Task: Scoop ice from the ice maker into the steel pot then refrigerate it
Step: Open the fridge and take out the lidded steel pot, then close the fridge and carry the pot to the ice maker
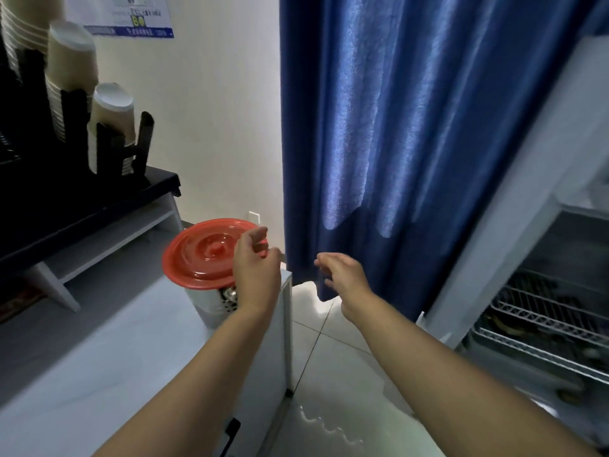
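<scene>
Two forearms stretch forward: left hand (255,265) over the red lid's (197,255) right edge, right hand (344,275) before the blue curtain (412,127), both loosely curled, holding nothing.

Bare left hand (255,263), bare right hand (344,275), forearms (428,357) uncovered throughout.

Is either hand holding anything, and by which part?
Nothing is held. The left hand hovers loosely curled by the rim of the red lid, not gripping it; the right hand is empty in mid-air.
</scene>
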Demonstrator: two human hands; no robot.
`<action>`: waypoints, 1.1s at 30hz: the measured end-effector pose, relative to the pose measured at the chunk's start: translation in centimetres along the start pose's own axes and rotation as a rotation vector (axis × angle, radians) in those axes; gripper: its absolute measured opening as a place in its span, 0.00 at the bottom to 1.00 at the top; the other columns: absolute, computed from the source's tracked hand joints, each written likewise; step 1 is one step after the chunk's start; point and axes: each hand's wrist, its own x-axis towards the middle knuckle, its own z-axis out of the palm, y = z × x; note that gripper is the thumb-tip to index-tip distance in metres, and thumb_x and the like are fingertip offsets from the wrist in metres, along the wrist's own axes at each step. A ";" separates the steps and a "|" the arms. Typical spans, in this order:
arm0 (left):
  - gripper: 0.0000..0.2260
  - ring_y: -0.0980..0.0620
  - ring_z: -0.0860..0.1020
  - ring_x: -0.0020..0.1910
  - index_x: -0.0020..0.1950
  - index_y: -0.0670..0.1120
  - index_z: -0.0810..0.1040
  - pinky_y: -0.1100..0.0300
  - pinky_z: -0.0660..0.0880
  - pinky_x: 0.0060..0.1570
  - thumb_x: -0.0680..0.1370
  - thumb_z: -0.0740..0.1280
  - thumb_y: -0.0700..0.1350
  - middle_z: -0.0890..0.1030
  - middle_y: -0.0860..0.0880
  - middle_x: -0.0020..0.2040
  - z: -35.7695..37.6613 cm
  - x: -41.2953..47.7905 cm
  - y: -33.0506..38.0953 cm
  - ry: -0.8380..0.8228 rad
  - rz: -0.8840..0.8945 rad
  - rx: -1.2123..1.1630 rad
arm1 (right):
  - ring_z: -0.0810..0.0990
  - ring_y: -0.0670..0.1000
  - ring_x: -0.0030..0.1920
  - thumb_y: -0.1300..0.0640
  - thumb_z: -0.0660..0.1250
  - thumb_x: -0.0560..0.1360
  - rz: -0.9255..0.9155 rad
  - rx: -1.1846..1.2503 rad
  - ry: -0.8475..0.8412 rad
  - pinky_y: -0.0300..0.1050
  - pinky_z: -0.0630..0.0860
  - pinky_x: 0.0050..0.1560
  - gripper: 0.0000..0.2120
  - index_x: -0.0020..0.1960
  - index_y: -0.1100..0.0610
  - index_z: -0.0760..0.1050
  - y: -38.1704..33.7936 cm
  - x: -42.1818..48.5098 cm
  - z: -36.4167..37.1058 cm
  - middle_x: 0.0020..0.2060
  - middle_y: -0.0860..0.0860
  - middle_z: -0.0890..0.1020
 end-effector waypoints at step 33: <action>0.02 0.62 0.74 0.29 0.43 0.45 0.80 0.73 0.69 0.30 0.75 0.68 0.39 0.78 0.53 0.33 33.0 -38.8 12.7 -1.103 0.068 -0.184 | 0.76 0.50 0.37 0.65 0.63 0.75 -0.217 -0.009 1.016 0.40 0.72 0.37 0.11 0.39 0.53 0.79 -1.9 -24.0 -49.2 0.36 0.53 0.80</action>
